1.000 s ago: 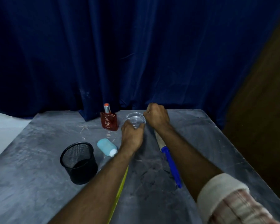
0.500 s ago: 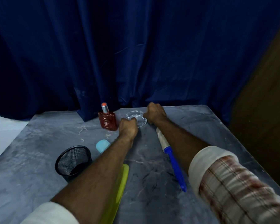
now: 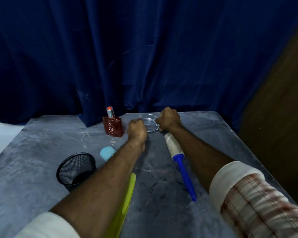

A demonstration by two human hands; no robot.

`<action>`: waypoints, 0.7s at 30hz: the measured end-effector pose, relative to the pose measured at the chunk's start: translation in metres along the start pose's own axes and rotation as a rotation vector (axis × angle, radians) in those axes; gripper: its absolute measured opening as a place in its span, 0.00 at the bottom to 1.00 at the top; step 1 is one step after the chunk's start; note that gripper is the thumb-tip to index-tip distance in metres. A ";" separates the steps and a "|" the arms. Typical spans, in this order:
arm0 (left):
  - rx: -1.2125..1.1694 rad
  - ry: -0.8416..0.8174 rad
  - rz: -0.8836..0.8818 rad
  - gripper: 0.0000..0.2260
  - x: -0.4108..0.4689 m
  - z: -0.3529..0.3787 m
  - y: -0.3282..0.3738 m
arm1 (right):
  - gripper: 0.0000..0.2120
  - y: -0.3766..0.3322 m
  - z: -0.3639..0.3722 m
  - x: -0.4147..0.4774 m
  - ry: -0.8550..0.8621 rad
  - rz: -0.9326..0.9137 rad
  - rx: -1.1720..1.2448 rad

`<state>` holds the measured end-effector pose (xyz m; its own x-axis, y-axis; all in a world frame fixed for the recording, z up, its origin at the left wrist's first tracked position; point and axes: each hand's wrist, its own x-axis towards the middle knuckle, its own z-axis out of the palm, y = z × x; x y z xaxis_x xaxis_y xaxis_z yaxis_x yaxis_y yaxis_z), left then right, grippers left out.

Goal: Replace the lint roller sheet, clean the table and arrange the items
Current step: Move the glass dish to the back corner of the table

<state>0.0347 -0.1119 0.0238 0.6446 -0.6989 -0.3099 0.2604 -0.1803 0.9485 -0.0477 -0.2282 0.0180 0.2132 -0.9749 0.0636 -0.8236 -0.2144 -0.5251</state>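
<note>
A clear glass dish rests near the far edge of the grey table. My left hand grips its left rim and my right hand grips its right rim. The lint roller, with a dirty white roll and a blue handle, lies on the table under my right forearm. A red perfume bottle stands upright just left of the dish. A light blue bottle lies partly hidden by my left forearm.
A black mesh cup stands at the left. A lime green flat item lies under my left arm near the front edge. A dark blue curtain hangs right behind the table. Scuff marks cover the table's middle.
Both hands have pushed the glass dish farther toward the back edge, next to the perfume bottle. My arms are stretched out further.
</note>
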 end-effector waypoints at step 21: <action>-0.242 -0.047 0.312 0.10 -0.061 -0.100 0.095 | 0.08 -0.111 -0.089 -0.074 0.099 -0.101 0.464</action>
<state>0.0916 -0.0170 0.1264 0.6870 -0.7266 -0.0005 0.2227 0.2098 0.9521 -0.0186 -0.1374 0.1468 0.2104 -0.9565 0.2022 -0.4751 -0.2808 -0.8339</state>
